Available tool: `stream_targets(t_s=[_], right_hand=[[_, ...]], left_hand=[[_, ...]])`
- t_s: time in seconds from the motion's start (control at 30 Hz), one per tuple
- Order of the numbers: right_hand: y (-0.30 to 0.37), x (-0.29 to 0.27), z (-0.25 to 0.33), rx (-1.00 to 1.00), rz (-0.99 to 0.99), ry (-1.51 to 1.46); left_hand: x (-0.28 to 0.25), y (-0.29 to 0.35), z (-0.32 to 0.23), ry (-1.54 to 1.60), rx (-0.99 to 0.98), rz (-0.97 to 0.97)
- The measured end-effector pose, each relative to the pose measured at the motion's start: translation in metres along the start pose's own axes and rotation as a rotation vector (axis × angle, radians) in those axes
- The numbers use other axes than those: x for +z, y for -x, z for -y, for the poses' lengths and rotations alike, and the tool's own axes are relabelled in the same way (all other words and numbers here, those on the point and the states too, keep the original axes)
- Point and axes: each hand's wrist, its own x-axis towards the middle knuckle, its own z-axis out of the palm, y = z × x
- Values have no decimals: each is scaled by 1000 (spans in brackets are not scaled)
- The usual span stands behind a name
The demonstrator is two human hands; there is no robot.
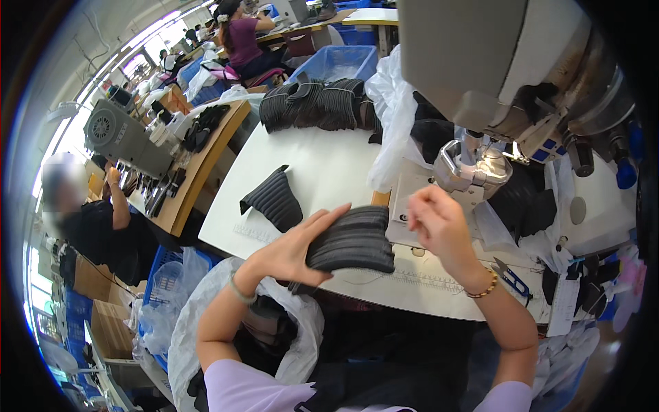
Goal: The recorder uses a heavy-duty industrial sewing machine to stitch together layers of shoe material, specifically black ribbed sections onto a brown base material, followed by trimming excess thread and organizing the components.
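Note:
My left hand (291, 250) grips a black ribbed, padded fabric piece (353, 240) by its left side, thumb below and fingers above. The piece is curved and held over the front of the white sewing table (322, 165). To its right, apart from it, my right hand (439, 223) is raised with fingers curled together; anything small between them cannot be made out. Beyond that hand is the metal head of a sewing machine (470, 168). A second black ribbed piece (274, 199) lies on the table, just beyond my left hand.
Stacked black ribbed pieces (316, 104) line the table's far side, beside a clear plastic bag (393, 117) and a blue crate (336, 63). Blue-handled thread snips (511, 280) lie at right. A plastic-lined container (182, 343) stands by my left arm. Another person (96, 220) works at left.

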Motion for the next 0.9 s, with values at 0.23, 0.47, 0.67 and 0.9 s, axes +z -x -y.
stream_targets(t_s=[0.23, 0.47, 0.67, 0.9], right_hand=[[42, -29, -39, 89, 111, -16], [18, 5, -75, -130, 187, 292], [-8, 32, -96, -298, -1, 572], [-12, 52, -85, -306, -63, 867]], left_hand=[[7, -22, -6, -893, 453, 101], [-5, -75, 40, -908, 534, 154], [-26, -80, 53, -1081, 467, 151], [-9, -55, 75, -1226, 340, -50]])
